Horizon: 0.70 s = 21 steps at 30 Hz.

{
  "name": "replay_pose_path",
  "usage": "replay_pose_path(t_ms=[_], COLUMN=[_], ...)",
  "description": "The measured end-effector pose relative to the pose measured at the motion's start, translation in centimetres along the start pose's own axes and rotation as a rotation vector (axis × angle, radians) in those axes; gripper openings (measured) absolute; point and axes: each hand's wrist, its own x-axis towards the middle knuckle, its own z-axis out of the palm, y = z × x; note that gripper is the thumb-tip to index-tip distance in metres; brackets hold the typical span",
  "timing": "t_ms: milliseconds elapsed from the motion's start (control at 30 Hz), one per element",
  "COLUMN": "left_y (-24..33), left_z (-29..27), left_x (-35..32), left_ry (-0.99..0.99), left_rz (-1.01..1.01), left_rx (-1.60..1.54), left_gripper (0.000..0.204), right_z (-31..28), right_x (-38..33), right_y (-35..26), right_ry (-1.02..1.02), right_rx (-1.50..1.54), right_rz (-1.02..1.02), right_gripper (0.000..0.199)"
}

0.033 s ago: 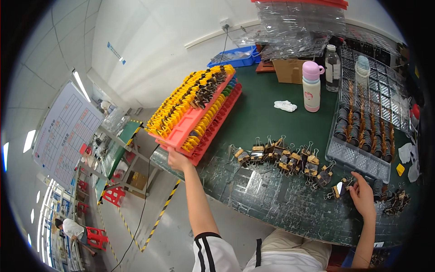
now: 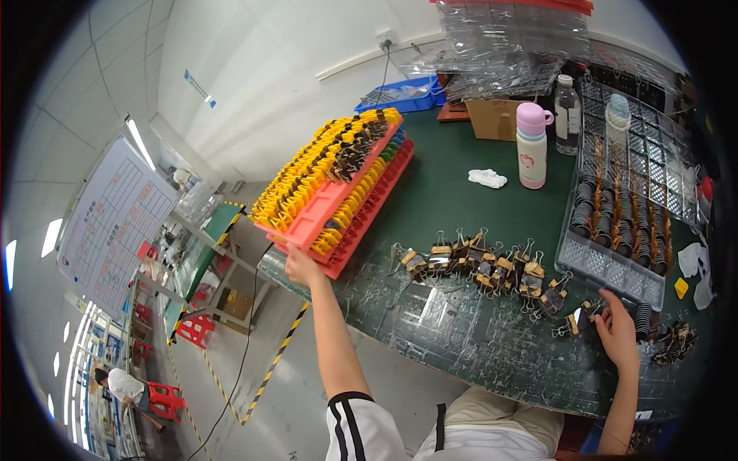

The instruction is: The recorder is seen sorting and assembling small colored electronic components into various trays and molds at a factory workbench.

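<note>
nothing has shifted since the earlier frame: left hand [image 2: 301,266] grips the near corner of the stacked red trays [image 2: 361,201] at ten o'clock on the green surface [image 2: 461,192]; right hand [image 2: 617,329], fingers curled, pinches small clipped parts [image 2: 492,269] at four o'clock. the stack looks stiff, heavy; best held at its rim.

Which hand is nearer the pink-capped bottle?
Right. The right hand rests among the clips at the table's near edge, below the pink-capped bottle; the left hand grips the stacked red trays, farther left.
</note>
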Motion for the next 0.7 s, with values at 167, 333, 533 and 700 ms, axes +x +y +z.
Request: replay_pose_path(t_ms=[167,333,533,700], left_y=[0.0,0.9,2.0,2.3], left_z=[0.7,0.5,1.0,0.8], left_x=[3.1,4.5,6.3,7.4], left_ry=[-0.348,-0.329,-0.44,-0.503], left_rz=[-0.245,-0.405,-0.448,-0.464], left_rx=[-0.394,-0.534,-0.633,-0.721], left_gripper=[0.047,0.03,0.036,0.037], right_z=[0.0,0.3,0.8,2.3], right_x=[0.3,0.8,1.9,3.8], right_y=[-0.4,0.8,-1.4,-6.7], right_ry=[0.153,0.296,0.26,0.134], right_rx=[0.016,0.04,0.044,0.147], right_rz=[-0.047,-0.148,-0.213,-0.367], right_gripper=[0.073,0.069,0.066,0.064])
